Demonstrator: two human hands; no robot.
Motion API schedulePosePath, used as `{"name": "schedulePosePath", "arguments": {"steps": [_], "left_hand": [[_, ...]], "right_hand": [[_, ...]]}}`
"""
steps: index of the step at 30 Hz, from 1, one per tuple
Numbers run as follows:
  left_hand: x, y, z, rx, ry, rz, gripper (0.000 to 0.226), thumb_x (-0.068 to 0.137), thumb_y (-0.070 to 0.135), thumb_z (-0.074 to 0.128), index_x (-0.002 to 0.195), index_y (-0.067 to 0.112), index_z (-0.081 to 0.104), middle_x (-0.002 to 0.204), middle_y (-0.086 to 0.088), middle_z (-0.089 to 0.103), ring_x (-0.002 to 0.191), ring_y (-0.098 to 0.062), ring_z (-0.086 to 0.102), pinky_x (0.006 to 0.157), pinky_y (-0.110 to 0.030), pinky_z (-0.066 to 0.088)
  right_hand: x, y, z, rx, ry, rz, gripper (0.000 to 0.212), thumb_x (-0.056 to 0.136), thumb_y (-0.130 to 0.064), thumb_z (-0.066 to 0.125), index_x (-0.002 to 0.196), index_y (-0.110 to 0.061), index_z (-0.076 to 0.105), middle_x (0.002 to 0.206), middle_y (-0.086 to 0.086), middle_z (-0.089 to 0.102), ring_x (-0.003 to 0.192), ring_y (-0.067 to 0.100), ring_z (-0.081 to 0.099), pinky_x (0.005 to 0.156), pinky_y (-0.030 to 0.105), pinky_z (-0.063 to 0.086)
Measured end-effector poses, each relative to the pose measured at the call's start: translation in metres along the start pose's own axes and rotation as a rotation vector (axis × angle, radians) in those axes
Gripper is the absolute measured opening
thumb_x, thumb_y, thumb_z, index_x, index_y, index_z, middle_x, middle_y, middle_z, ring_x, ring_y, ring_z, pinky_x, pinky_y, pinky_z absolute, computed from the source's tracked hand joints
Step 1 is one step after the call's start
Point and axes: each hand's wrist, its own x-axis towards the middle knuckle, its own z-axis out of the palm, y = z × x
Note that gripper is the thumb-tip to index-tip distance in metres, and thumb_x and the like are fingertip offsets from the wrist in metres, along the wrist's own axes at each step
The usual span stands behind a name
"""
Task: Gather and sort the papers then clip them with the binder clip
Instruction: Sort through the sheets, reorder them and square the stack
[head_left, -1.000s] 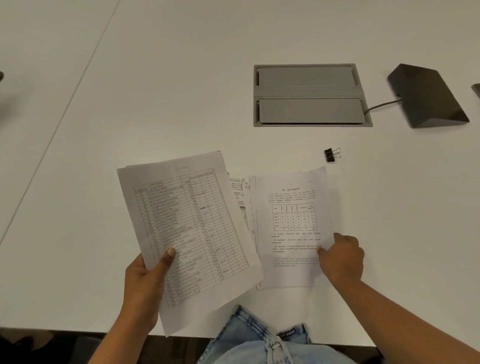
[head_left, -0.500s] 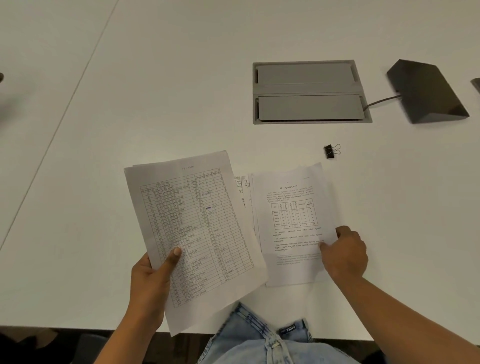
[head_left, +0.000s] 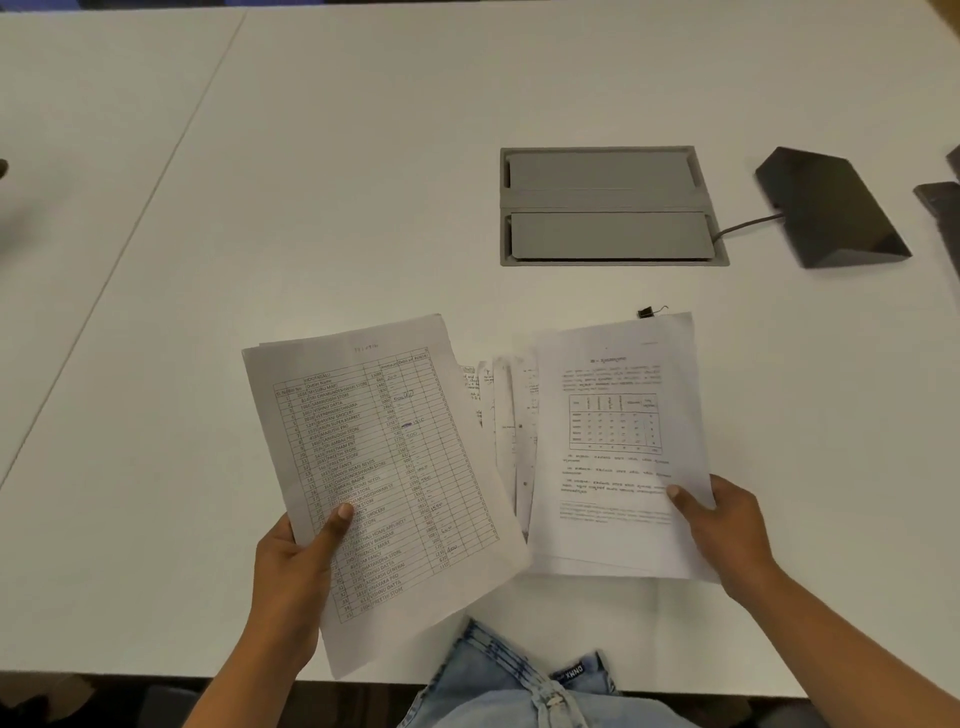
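Observation:
My left hand (head_left: 301, 566) grips a few sheets topped by a ruled list of store names (head_left: 384, 467), held tilted above the table's front edge. My right hand (head_left: 727, 530) pinches the right edge of a printed page with a small table (head_left: 613, 441), lifted off the white table. Under and left of that page, several more loose sheets (head_left: 506, 415) lie fanned on the table. A small black binder clip (head_left: 647, 312) rests on the table just beyond the lifted page's top edge, partly hidden by it.
A grey recessed cable box (head_left: 608, 205) sits in the white table (head_left: 311, 182) behind the papers. A dark wedge-shaped device (head_left: 831, 208) with a cable lies to its right, another dark object (head_left: 943, 208) at the right edge. My jeans show below the table's front edge.
My right hand has closed on the printed page and lifted it up and to the right, so that it now partly covers the binder clip. The left-hand sheets stayed about where they were.

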Motion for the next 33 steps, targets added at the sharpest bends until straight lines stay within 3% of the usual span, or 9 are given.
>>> {"name": "schedulePosePath", "arguments": {"steps": [3, 7, 12, 16, 18, 22, 27, 33], "left_hand": [[0.003, 0.001, 0.001, -0.011, -0.003, 0.014, 0.027, 0.090, 0.018, 0.066, 0.118, 0.019, 0.065, 0.108, 0.001, 0.073, 0.097, -0.025, 0.070, 0.076, -0.038, 0.056], [0.004, 0.003, 0.005, -0.015, -0.018, 0.008, 0.019, 0.090, 0.018, 0.067, 0.109, 0.021, 0.068, 0.103, -0.001, 0.075, 0.092, -0.024, 0.072, 0.076, -0.039, 0.057], [-0.002, 0.010, 0.021, -0.037, -0.065, -0.007, 0.017, 0.089, 0.019, 0.069, 0.105, 0.018, 0.070, 0.099, -0.002, 0.079, 0.092, -0.025, 0.073, 0.074, -0.037, 0.058], [-0.011, 0.016, 0.044, -0.048, -0.143, -0.017, 0.021, 0.091, 0.025, 0.066, 0.110, 0.016, 0.070, 0.100, -0.001, 0.079, 0.093, -0.024, 0.075, 0.078, -0.038, 0.059], [-0.015, 0.019, 0.056, -0.065, -0.174, -0.029, 0.025, 0.094, 0.031, 0.060, 0.112, 0.016, 0.070, 0.100, -0.002, 0.079, 0.092, -0.024, 0.075, 0.080, -0.040, 0.059], [-0.024, 0.026, 0.074, -0.105, -0.245, -0.037, 0.034, 0.092, 0.041, 0.055, 0.118, 0.021, 0.067, 0.108, -0.002, 0.078, 0.099, -0.025, 0.074, 0.090, -0.046, 0.057], [-0.028, 0.030, 0.081, -0.100, -0.257, -0.019, 0.032, 0.084, 0.028, 0.068, 0.115, 0.018, 0.067, 0.105, -0.003, 0.079, 0.097, -0.024, 0.075, 0.087, -0.046, 0.059], [-0.026, 0.036, 0.079, -0.105, -0.244, -0.016, 0.020, 0.095, 0.025, 0.059, 0.112, 0.018, 0.067, 0.101, -0.004, 0.079, 0.089, -0.024, 0.076, 0.071, -0.037, 0.063]], "right_hand": [[-0.007, -0.005, -0.018, 0.127, 0.026, 0.013, 0.027, 0.087, -0.014, 0.070, 0.113, -0.006, 0.065, 0.104, 0.012, 0.069, 0.080, 0.014, 0.064, 0.075, 0.030, 0.047], [-0.017, -0.012, -0.037, 0.318, -0.008, 0.042, 0.028, 0.082, -0.015, 0.073, 0.109, -0.010, 0.067, 0.106, 0.009, 0.073, 0.095, 0.030, 0.070, 0.069, 0.031, 0.061], [-0.032, -0.028, -0.039, 0.399, -0.112, -0.023, 0.074, 0.045, -0.048, 0.090, 0.105, -0.009, 0.071, 0.099, 0.004, 0.078, 0.089, 0.024, 0.075, 0.071, 0.032, 0.061], [-0.049, -0.050, -0.017, 0.423, -0.201, -0.063, 0.029, 0.075, -0.019, 0.076, 0.102, -0.010, 0.072, 0.099, 0.005, 0.078, 0.087, 0.024, 0.076, 0.063, 0.023, 0.059], [-0.057, -0.058, -0.006, 0.395, -0.232, -0.087, 0.019, 0.083, -0.011, 0.070, 0.101, -0.012, 0.072, 0.095, 0.001, 0.079, 0.084, 0.020, 0.076, 0.062, 0.022, 0.058], [-0.067, -0.066, 0.009, 0.300, -0.232, -0.128, 0.016, 0.084, -0.016, 0.071, 0.100, -0.014, 0.074, 0.092, -0.001, 0.079, 0.083, 0.021, 0.076, 0.069, 0.033, 0.057], [-0.068, -0.063, 0.006, 0.247, -0.206, -0.133, 0.017, 0.087, -0.019, 0.068, 0.103, -0.018, 0.075, 0.096, -0.003, 0.079, 0.088, 0.022, 0.075, 0.082, 0.042, 0.057], [-0.062, -0.063, -0.023, 0.290, -0.090, -0.134, 0.017, 0.088, -0.017, 0.065, 0.103, -0.016, 0.074, 0.097, -0.001, 0.079, 0.092, 0.026, 0.073, 0.082, 0.039, 0.060]]}}
